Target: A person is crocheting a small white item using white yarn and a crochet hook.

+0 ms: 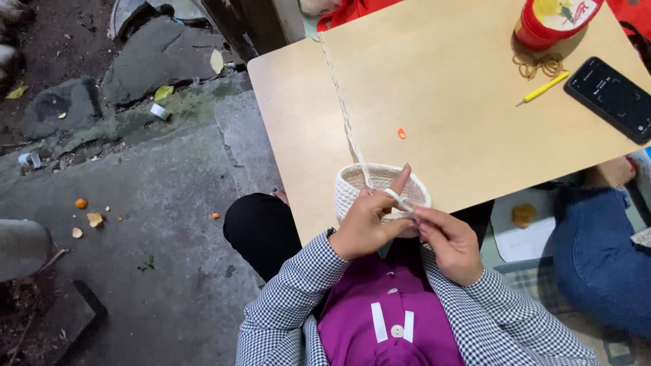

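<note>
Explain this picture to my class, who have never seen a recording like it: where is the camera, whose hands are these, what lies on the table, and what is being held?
There is one picture, taken by a camera worn on a person's head, looking down at their own two bare hands. No machine is involved. The left hand holds a small cream crocheted basket at the near edge of a light wooden table, with cream yarn over its raised forefinger. The right hand pinches the work beside it; whether it holds a hook cannot be seen. Farther off lie a tiny orange marker, a yellow hook, a black phone and a red container.
</note>
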